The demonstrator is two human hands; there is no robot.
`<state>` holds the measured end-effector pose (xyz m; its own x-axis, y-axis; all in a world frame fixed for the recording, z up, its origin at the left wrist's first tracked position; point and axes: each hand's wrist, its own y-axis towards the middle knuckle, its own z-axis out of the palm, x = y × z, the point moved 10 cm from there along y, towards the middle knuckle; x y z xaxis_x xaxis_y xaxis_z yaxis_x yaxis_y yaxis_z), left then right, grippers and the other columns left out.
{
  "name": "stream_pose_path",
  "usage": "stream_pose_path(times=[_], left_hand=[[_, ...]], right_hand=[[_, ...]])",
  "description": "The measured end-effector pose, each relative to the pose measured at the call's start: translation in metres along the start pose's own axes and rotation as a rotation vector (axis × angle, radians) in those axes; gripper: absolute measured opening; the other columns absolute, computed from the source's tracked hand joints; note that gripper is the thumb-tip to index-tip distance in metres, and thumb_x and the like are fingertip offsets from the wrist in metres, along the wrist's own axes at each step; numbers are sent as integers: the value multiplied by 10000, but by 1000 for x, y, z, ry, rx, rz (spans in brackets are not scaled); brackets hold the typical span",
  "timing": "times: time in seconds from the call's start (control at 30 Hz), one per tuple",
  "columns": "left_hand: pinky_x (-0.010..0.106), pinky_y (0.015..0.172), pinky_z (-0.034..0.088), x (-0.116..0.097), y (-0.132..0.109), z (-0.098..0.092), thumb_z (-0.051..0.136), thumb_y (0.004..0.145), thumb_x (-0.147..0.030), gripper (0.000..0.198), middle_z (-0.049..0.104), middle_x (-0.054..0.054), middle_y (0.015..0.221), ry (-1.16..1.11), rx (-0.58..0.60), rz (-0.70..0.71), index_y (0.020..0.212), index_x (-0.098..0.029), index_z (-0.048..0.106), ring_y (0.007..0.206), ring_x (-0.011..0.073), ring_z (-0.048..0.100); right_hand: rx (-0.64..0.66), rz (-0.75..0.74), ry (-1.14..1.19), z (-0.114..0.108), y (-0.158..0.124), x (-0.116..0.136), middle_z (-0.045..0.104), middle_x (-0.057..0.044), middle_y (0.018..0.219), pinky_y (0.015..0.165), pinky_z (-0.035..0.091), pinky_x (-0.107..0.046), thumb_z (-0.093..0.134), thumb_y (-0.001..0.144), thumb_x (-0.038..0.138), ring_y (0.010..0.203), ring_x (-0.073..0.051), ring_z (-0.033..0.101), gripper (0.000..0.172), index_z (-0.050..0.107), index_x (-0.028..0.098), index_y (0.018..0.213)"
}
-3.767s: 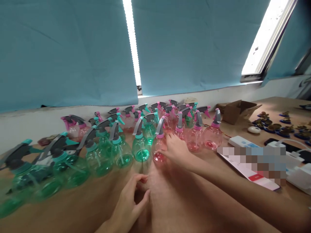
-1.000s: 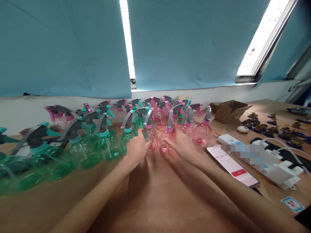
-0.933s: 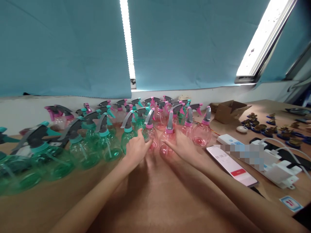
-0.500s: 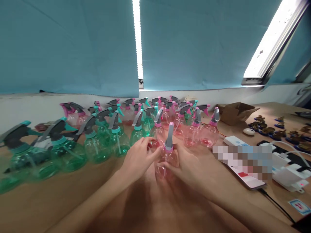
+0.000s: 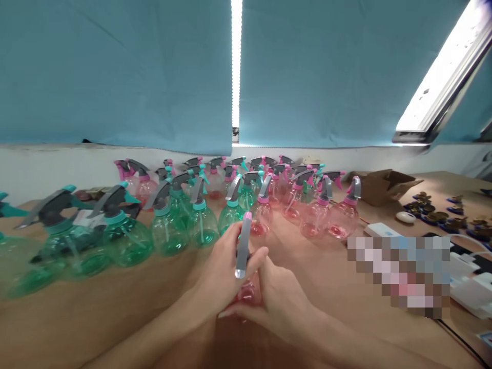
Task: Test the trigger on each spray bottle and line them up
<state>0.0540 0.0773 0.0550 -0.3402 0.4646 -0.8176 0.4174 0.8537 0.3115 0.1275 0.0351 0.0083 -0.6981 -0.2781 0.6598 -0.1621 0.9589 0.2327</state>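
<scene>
I hold a pink spray bottle with both hands just above the wooden table. My left hand wraps round its neck and spray head, whose grey trigger sticks up between my fingers. My right hand cups the bottle's round body from the right and below. Most of the bottle is hidden by my hands.
Rows of green spray bottles and pink spray bottles stand at the back of the table. A brown cardboard box, small dark ornaments, white chargers and a blurred patch lie to the right. Blue curtains hang behind.
The pink bottle has come out of the front row and moved toward me in both hands. My left hand shifted from a neighbouring bottle onto its spray head.
</scene>
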Motion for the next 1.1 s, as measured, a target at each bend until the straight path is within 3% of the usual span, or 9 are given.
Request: stream_pose_path(times=[0.1, 0.17, 0.23, 0.3, 0.37, 0.47, 0.63, 0.8, 1.1], left_hand=[[385, 817, 524, 1, 0, -7, 553, 888, -347, 325, 644, 57, 951, -2, -32, 76, 1187, -220, 539, 935, 255, 631], [377, 814, 526, 5, 1, -10, 531, 890, -313, 323, 636, 46, 915, -7, -36, 97, 1198, -216, 538, 952, 256, 630], [368, 796, 528, 8, 3, -11, 524, 873, -283, 330, 635, 37, 886, -8, -39, 100, 1194, -210, 550, 908, 245, 636], [360, 776, 529, 11, 4, -11, 526, 850, -268, 341, 638, 34, 865, -18, -46, 88, 1184, -211, 569, 862, 237, 636], [357, 758, 531, 12, 4, -11, 531, 830, -263, 357, 640, 34, 845, -32, -59, 76, 1180, -216, 584, 844, 240, 632], [366, 746, 534, 11, 3, -12, 530, 819, -261, 370, 636, 32, 811, -30, -72, 67, 1181, -220, 592, 812, 239, 628], [338, 685, 529, 10, 2, -14, 531, 822, -254, 211, 631, 20, 762, -22, -81, 93, 1005, -226, 632, 726, 211, 607], [317, 671, 511, 13, 4, -10, 513, 840, -256, 104, 605, 8, 759, -27, -31, 94, 903, -222, 587, 715, 196, 597], [327, 687, 505, 10, 5, -9, 508, 866, -299, 89, 598, 14, 784, -26, 1, 122, 892, -222, 545, 743, 204, 605]], right_hand=[[121, -161, -13, -13, 3, 15, 709, -47, 960, 640, 517, -343, 717, 730, 582, 821, -272, 703, 673, 502, 229, 1261], [145, -208, -95, -42, 15, 18, 714, -17, 902, 627, 501, -311, 654, 831, 515, 752, -213, 685, 370, 630, 260, 1098], [-17, -212, -202, -92, 41, 20, 720, -7, 860, 651, 488, -300, 581, 914, 418, 715, -177, 662, 204, 700, 261, 967], [-255, -168, -351, -142, 75, 21, 730, -38, 928, 707, 486, -312, 543, 950, 374, 758, -178, 662, 249, 693, 223, 1078], [-251, -125, -536, -157, 117, 20, 733, -51, 994, 760, 479, -320, 546, 958, 373, 852, -197, 666, 281, 684, 209, 1140], [-173, -75, -660, -155, 175, 11, 715, -87, 1102, 775, 480, -318, 615, 923, 332, 999, -239, 648, 284, 690, 193, 1160], [-76, 10, -740, -138, 228, -10, 735, -114, 862, 696, 499, -347, 799, 756, 336, 865, -284, 680, 232, 775, 192, 936], [6, 19, -744, -128, 248, -23, 734, -91, 856, 656, 504, -324, 834, 671, 175, 813, -267, 693, 234, 790, 221, 896], [85, -79, -642, -121, 256, -28, 749, -68, 956, 641, 506, -287, 725, 691, 19, 736, -206, 692, 378, 778, 221, 1006]])
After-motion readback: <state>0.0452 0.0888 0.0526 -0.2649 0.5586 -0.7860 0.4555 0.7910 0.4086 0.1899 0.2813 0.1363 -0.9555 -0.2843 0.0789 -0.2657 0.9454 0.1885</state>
